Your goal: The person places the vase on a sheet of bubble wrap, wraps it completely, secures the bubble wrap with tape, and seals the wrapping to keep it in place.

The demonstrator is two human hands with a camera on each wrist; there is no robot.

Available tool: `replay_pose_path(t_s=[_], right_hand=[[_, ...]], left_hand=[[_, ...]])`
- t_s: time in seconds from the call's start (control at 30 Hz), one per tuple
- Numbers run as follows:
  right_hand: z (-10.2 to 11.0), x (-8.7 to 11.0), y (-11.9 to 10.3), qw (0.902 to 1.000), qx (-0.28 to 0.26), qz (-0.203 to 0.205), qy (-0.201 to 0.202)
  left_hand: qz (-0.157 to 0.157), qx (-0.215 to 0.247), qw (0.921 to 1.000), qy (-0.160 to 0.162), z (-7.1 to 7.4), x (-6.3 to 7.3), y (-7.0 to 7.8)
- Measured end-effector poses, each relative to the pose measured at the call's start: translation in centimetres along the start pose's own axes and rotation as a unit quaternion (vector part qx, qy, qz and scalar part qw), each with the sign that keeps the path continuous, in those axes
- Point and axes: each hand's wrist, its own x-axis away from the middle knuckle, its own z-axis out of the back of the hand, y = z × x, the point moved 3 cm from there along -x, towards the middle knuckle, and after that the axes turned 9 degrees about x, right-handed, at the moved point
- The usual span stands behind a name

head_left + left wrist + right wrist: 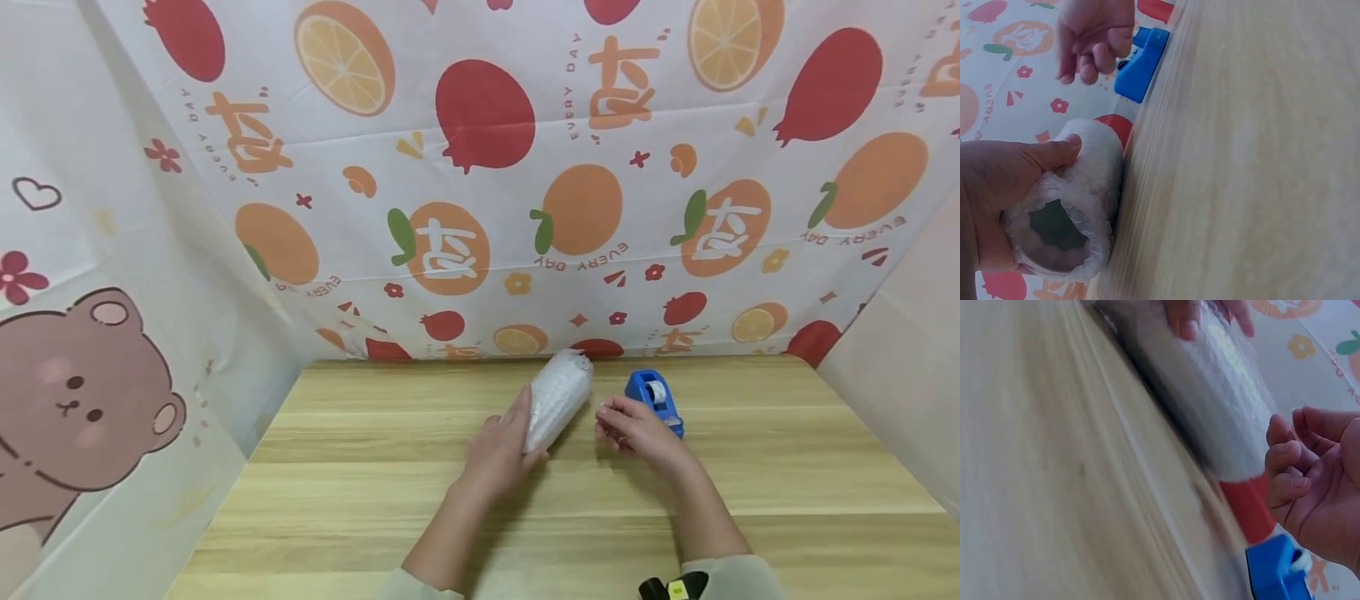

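Observation:
A roll of clear bubble wrap (557, 402) lies slanted on the tabletop, bundled round something cylindrical. My left hand (501, 446) grips its near end from the left, thumb along the side. Through the wrap's open end (1057, 240), a dark greenish round face shows in the left wrist view. To the right of the roll hovers my right hand (633, 429), fingers curled and thumb tip close to the index fingertip (1280, 428); I cannot tell whether a clear sliver is between them. Just behind that hand stands a blue tape dispenser (654, 392) with a tape roll in it.
The light wood tabletop (360, 492) ends at a fruit-printed cloth (510, 192) hanging along the back. A pale cloth with a bear print (82, 392) hangs at the left side. Another pale wall (900, 358) borders the right side.

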Motion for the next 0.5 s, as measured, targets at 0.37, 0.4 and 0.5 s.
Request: replay_pose_path(t_s=[0.37, 0.4, 0.5], right_hand=[[-1.6, -1.8, -1.6, 0.9997, -0.003, 0.016, -0.018], [-1.8, -1.9, -1.8, 0.9997, 0.005, 0.016, -0.02], [-2.3, -2.5, -2.7, 0.999, 0.034, 0.013, -0.025]], left_hand=[[-0.024, -0.039, 0.9989, -0.006, 0.1, 0.2, 0.2], [-0.025, -0.039, 0.9989, -0.005, 0.1, 0.2, 0.3], [-0.027, -0.049, 0.9984, -0.005, 0.1, 0.2, 0.3]])
